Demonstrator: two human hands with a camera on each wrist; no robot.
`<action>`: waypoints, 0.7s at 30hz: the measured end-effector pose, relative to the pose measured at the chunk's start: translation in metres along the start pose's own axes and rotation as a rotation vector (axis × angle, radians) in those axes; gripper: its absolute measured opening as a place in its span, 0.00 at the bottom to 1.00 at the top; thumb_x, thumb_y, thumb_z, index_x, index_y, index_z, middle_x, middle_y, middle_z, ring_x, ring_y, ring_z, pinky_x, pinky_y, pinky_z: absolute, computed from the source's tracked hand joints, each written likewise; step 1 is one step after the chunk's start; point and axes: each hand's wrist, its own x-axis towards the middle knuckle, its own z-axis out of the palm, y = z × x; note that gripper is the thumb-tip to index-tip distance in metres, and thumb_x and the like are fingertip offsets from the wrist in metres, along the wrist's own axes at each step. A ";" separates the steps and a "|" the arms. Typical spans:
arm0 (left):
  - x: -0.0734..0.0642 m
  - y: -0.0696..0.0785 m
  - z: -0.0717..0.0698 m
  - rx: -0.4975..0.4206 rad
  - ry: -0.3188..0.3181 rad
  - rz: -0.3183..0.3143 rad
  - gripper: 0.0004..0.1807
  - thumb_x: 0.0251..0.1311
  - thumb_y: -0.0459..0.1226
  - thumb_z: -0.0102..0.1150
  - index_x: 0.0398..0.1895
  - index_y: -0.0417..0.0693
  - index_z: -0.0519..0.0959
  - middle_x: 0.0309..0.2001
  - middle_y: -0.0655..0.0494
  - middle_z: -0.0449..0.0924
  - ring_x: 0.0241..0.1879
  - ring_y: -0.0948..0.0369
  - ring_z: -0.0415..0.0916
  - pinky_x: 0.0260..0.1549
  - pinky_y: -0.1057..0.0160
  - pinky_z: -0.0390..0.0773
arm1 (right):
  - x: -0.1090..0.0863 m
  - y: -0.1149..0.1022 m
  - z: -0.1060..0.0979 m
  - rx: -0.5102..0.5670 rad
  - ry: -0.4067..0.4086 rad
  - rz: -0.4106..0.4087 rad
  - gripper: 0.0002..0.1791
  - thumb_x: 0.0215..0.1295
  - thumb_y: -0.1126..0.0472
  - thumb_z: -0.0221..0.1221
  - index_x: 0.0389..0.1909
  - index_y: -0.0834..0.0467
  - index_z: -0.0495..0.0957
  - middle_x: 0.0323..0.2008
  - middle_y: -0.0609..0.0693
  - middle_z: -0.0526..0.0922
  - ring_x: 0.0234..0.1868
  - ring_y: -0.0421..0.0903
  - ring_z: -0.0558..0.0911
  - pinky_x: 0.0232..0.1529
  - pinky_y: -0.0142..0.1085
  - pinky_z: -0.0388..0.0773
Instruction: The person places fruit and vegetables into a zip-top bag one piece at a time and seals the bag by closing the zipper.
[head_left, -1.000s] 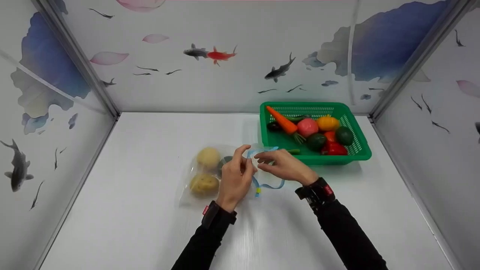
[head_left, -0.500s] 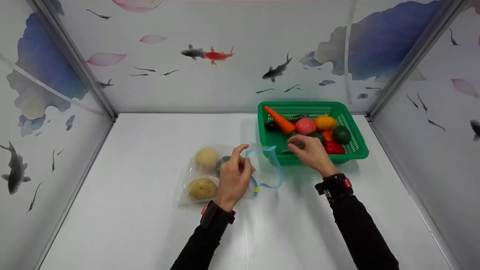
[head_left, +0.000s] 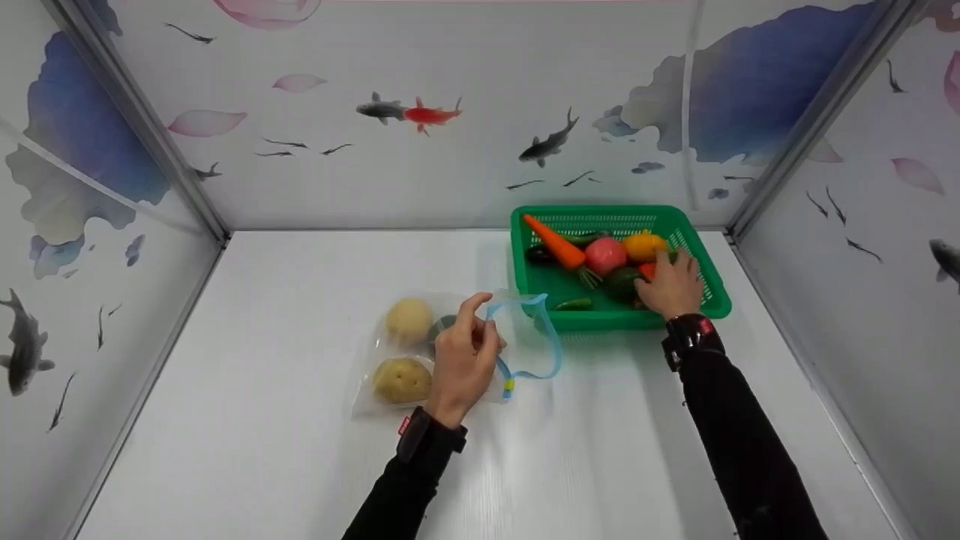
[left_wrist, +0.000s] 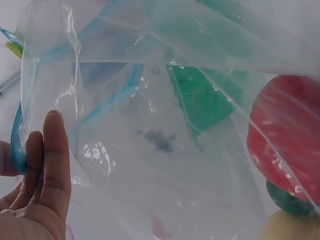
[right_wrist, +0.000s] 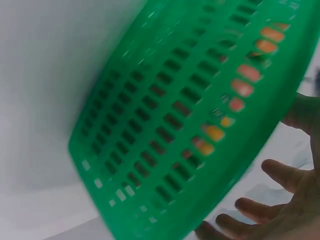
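Note:
My left hand (head_left: 463,367) pinches the rim of a clear plastic drawstring bag (head_left: 369,401). In the left wrist view its blue drawstring (left_wrist: 19,150) runs between thumb and fingers. The bag lies on the table with a potato (head_left: 403,380), a pale round one (head_left: 409,321) and a dark green thing (head_left: 442,327) inside. A red rounded thing (left_wrist: 285,135) shows through the plastic in the left wrist view. My right hand (head_left: 675,289) reaches over the green basket (head_left: 600,322), fingers spread above the vegetables at its right end; it covers what lies beneath.
In the basket lie a carrot (head_left: 553,241), a pink round thing (head_left: 605,256), a yellow pumpkin-like one (head_left: 643,245), a dark green one (head_left: 622,283) and a green pepper (head_left: 574,304). Printed walls (head_left: 450,172) enclose the white table (head_left: 285,337).
My right hand has left the bag's mouth, crossed the front of the basket and moved to its right end, fingers spreading. My left hand stays at the bag.

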 end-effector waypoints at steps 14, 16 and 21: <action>0.002 -0.002 -0.002 0.003 -0.002 -0.027 0.19 0.68 0.30 0.50 0.61 0.44 0.71 0.23 0.57 0.78 0.24 0.67 0.76 0.27 0.70 0.77 | 0.017 0.032 0.010 0.049 0.056 0.070 0.35 0.68 0.58 0.53 0.73 0.67 0.54 0.68 0.74 0.48 0.64 0.74 0.58 0.57 0.70 0.64; 0.002 -0.002 -0.002 0.005 -0.003 -0.029 0.19 0.68 0.30 0.50 0.61 0.44 0.71 0.23 0.57 0.78 0.24 0.67 0.76 0.27 0.70 0.77 | 0.017 0.031 0.011 0.063 0.096 0.092 0.33 0.69 0.61 0.51 0.72 0.67 0.56 0.66 0.73 0.49 0.61 0.74 0.61 0.53 0.68 0.68; 0.003 -0.001 -0.004 0.020 -0.009 -0.011 0.19 0.68 0.30 0.50 0.61 0.44 0.71 0.23 0.57 0.78 0.23 0.67 0.75 0.27 0.70 0.78 | 0.017 0.031 0.014 0.086 0.098 0.101 0.32 0.70 0.63 0.49 0.73 0.63 0.56 0.66 0.73 0.50 0.59 0.75 0.64 0.51 0.67 0.69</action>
